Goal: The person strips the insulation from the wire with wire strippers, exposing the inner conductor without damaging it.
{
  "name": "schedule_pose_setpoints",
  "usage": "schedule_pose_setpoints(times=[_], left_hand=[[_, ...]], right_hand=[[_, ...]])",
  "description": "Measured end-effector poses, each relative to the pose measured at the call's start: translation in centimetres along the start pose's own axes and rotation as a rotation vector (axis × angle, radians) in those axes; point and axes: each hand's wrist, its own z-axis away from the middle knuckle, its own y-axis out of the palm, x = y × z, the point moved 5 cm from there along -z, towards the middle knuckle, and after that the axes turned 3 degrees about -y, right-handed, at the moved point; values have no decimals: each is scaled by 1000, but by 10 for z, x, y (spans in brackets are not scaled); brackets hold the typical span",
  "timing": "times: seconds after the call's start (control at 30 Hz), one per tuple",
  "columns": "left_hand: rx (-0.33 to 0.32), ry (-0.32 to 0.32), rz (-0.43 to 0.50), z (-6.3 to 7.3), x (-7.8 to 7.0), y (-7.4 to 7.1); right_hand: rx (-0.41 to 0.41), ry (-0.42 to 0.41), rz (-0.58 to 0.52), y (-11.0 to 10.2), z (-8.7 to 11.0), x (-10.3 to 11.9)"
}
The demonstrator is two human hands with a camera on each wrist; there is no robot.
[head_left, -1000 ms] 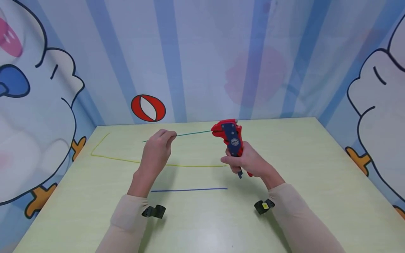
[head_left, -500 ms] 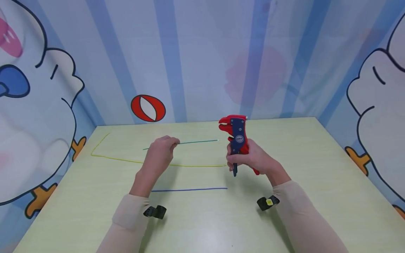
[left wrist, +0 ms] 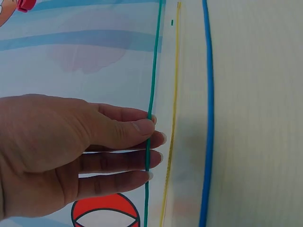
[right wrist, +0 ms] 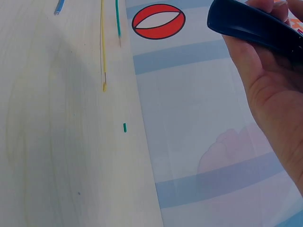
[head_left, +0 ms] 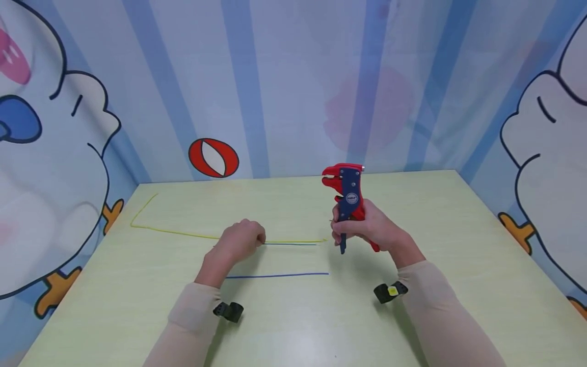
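My left hand [head_left: 238, 242] pinches a thin green wire [left wrist: 153, 85] between thumb and fingers, low over the table beside a yellow wire [head_left: 179, 233]. Bare metal shows at the green wire's end in the right wrist view. My right hand [head_left: 369, 227] grips a wire stripper [head_left: 349, 196] with a dark blue body and red jaws. The tool is held upright, its jaws pointing left and apart, with nothing visible between them. Nearer to me lies a blue wire [head_left: 279, 276]. In the right wrist view, only the tool's dark handle [right wrist: 255, 26] shows.
A snippet of green insulation [right wrist: 125, 127] lies on the pale table [right wrist: 42, 156]. A yellow snippet [right wrist: 104, 87] sits at the yellow wire's bare end. Behind the table hangs a striped blue curtain [head_left: 293, 102]; printed cartoon figures flank it.
The green wire's end has come out of the stripper's jaws. My left hand has lowered it toward the table, nearer to me. The stripper has moved slightly right and up, its jaws now apart.
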Motion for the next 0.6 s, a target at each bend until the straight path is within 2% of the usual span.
schedule_pose_setpoints(times=[0.27,0.6], left_hand=[[20,6,31,-2,-6,11],[13,16,19,-4,-9,14]], right_hand=[[41,-11,0,1,1,1],[3,15,10,-4,2,-1]])
